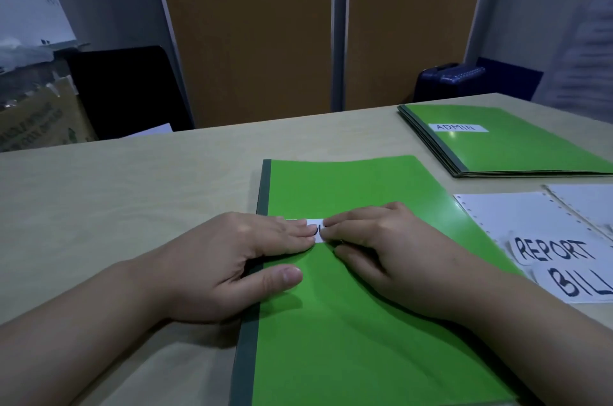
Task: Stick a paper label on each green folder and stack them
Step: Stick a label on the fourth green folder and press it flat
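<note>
Head view: the green folder [348, 322] lies flat on the table [132, 200] right in front of the person. Its dark spine is on the left and its long axis runs away from them. The paper label [315, 230] sits on the far half of the cover, its long axis crosswise, parallel to the folder's short edges.

The left hand [238, 259] lays straight, closed-up fingers [292, 233] flat on the label's left end, with the thumb on the cover, probably to smooth the label down and pin the folder. The right hand [391, 253] has bent fingertips on the right end; whether they press or pinch it I cannot tell.

Far right, the stack of green folders [517, 147] is topped by an ADMIN label [457, 127], probably the finished pile. The REPORT and BILL labels [560, 266] lie within reach.
</note>
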